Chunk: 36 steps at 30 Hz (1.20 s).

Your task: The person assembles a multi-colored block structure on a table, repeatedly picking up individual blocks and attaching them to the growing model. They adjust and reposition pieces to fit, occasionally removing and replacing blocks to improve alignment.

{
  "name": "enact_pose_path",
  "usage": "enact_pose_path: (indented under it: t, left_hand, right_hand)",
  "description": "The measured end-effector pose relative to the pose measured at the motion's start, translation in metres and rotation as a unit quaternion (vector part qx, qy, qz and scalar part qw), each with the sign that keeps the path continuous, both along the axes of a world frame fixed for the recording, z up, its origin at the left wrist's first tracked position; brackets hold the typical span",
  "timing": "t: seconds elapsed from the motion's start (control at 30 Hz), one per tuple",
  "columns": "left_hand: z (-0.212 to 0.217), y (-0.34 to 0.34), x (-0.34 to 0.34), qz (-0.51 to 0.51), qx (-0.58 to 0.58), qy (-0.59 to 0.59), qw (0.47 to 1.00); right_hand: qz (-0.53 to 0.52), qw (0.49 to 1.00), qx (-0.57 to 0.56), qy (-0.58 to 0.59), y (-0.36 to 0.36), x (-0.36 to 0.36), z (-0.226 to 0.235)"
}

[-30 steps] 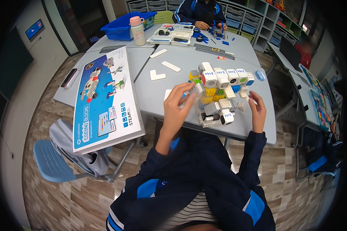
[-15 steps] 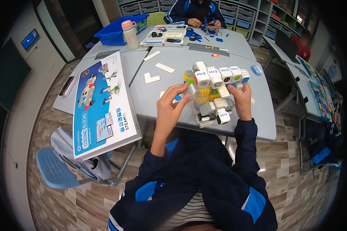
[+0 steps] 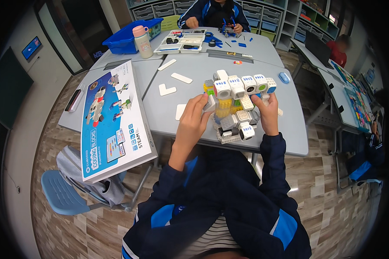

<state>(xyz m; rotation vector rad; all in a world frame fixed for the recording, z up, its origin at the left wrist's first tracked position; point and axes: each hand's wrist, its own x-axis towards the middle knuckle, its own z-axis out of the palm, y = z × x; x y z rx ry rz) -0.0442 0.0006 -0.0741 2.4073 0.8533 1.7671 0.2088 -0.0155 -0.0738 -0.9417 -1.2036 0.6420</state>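
Note:
In front of me at the table's near edge is a block model [image 3: 229, 105] of white cube modules and yellow, green and grey bricks. A row of white cubes with coloured round faces runs along its top. My left hand [image 3: 193, 121] is closed on a white-and-grey block [image 3: 209, 103] at the model's left side; whether that block is joined to it I cannot tell. Round the right end of the model, my right hand [image 3: 267, 113] is closed, its thumb by a blue piece under the cube row. Some of its fingers are hidden behind the model.
A large kit box [image 3: 114, 125] lies at the left. Flat white pieces [image 3: 167, 90] lie left of the model, and a blue oval object [image 3: 284, 77] lies right. Farther back are a bottle [image 3: 142, 43], a blue bin [image 3: 127, 39], a parts tray [image 3: 181, 42] and another person's hands [image 3: 237, 28].
My left hand has turned, its fingers now more upright along the model's left side. The view has shifted slightly. Across the table, one of the other person's hands has moved left, off the blue assembly.

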Motion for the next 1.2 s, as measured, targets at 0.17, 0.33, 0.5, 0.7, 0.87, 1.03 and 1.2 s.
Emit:
enact_pose_path:
  t: [0.17,0.33,0.5,0.7,0.87,1.03,1.2]
  left_hand:
    - [0.001,0.008,-0.004,-0.007,0.042,0.016,0.999]
    - [0.002,0.004,-0.018,-0.065,-0.105,-0.026,0.992]
    - [-0.025,0.006,-0.029,0.105,-0.191,0.069,0.974]
    - [-0.056,0.008,-0.034,0.150,-0.259,0.144,0.943]
    - [-0.040,0.009,-0.047,-0.166,-0.505,-0.222,0.818]
    - [-0.016,-0.008,-0.030,-0.363,-0.397,-0.474,0.697]
    - [0.003,-0.009,-0.009,-0.254,-0.350,-0.452,0.780]
  right_hand:
    - [-0.009,0.999,0.013,0.030,0.000,-0.004,-0.001]
    - [-0.004,0.999,0.016,0.035,0.000,-0.003,-0.001]
    - [-0.008,0.999,0.019,0.034,0.000,-0.004,-0.002]
    - [-0.015,1.000,0.017,0.017,-0.001,-0.004,-0.001]
    - [-0.023,0.999,0.017,0.016,-0.002,-0.004,-0.003]
    - [-0.019,0.999,0.018,0.031,0.001,-0.002,-0.007]
    - [-0.023,0.999,0.018,0.018,0.002,-0.001,-0.008]
